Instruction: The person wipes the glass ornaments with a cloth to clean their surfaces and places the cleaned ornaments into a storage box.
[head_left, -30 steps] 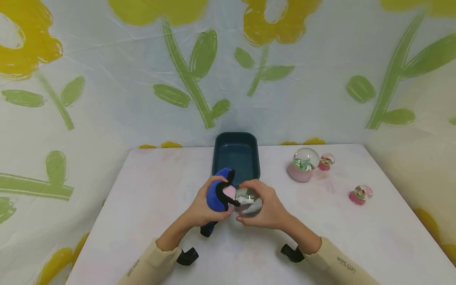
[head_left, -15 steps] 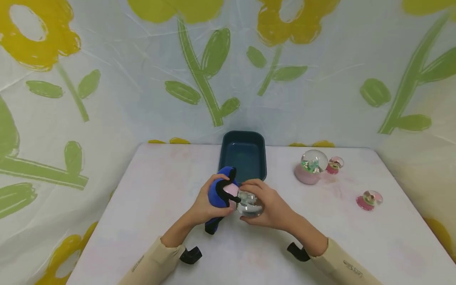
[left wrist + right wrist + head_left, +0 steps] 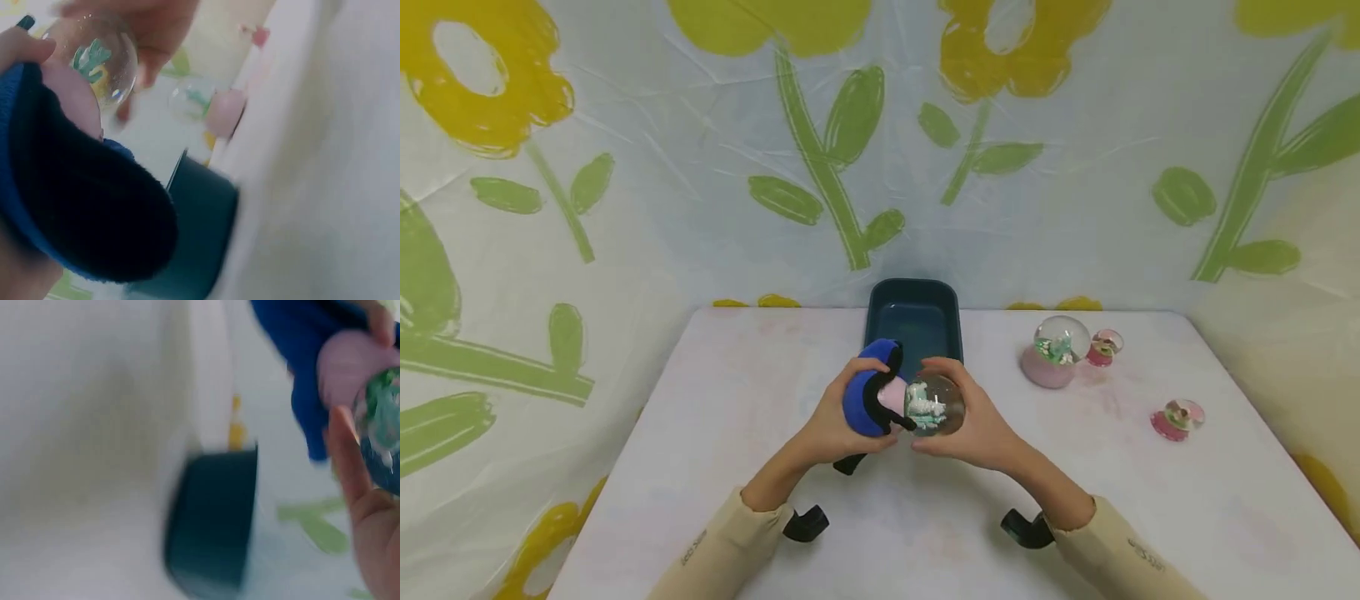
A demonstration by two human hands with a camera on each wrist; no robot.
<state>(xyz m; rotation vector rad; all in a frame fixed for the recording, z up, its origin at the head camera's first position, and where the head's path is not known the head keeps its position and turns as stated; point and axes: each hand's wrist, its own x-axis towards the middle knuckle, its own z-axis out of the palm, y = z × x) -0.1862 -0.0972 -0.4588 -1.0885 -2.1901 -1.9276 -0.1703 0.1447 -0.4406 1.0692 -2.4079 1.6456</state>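
In the head view my left hand (image 3: 842, 417) grips a blue cloth with black edging (image 3: 863, 402), wrapped against the pink base of a snow globe (image 3: 934, 406). My right hand (image 3: 973, 421) curls round the clear glass dome from the right, fingers above and thumb below. White and green figures show inside the glass. In the left wrist view a dark fold of the cloth (image 3: 94, 194) hangs in front, beside the pink base (image 3: 72, 94). The right wrist view has one finger (image 3: 350, 456) of my right hand right at the join of base and dome.
A dark teal bin (image 3: 913, 321) stands behind the hands at the table's back edge. To its right is another large snow globe (image 3: 1052, 352), with a small pink one (image 3: 1103, 347) beside it. A second small pink globe (image 3: 1177, 419) lies nearer the right edge.
Both hands have risen a little in the head view, with the cloth and the globe. The dome has turned, so its figures show more. The head view has shifted since the first frame.
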